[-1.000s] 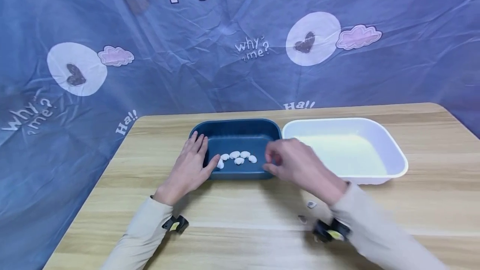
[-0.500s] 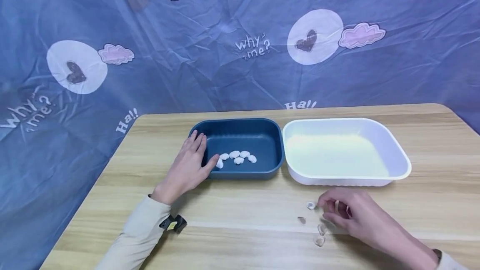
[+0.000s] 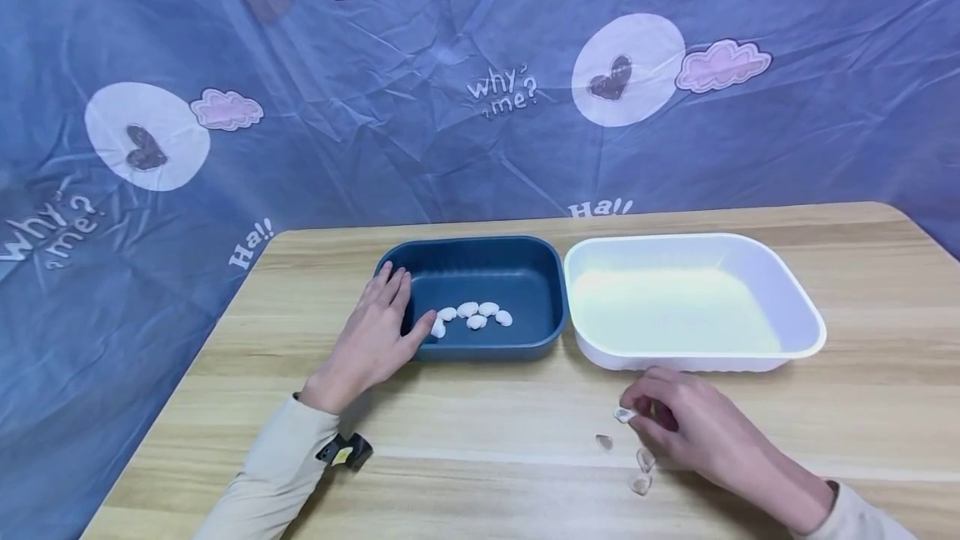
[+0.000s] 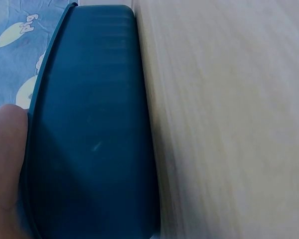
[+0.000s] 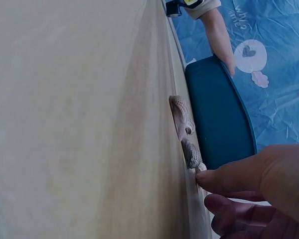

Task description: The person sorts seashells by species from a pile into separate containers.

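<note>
My right hand (image 3: 693, 423) pinches a small whitish seashell (image 3: 623, 415) between thumb and index finger, low at the table in front of the white tray. Close by lie three more brownish shells, among them one (image 3: 603, 442) to the left and one (image 3: 641, 484) nearer me. In the right wrist view a ribbed shell (image 5: 191, 154) sits right beside the fingertips. My left hand (image 3: 371, 336) rests on the left end of a dark blue tray (image 3: 487, 352), fingers spread over its rim and thumb across the front edge. Several white shells (image 3: 468, 309) lie inside that tray.
A larger white tray (image 3: 697, 362) stands right against the blue one on its right side. Both are on a wooden table (image 3: 480, 457), with a blue printed cloth (image 3: 450, 107) hanging behind its far edge.
My right hand has moved from the blue tray's right side down to the loose shells and now pinches one. The left hand stays on the blue tray.
</note>
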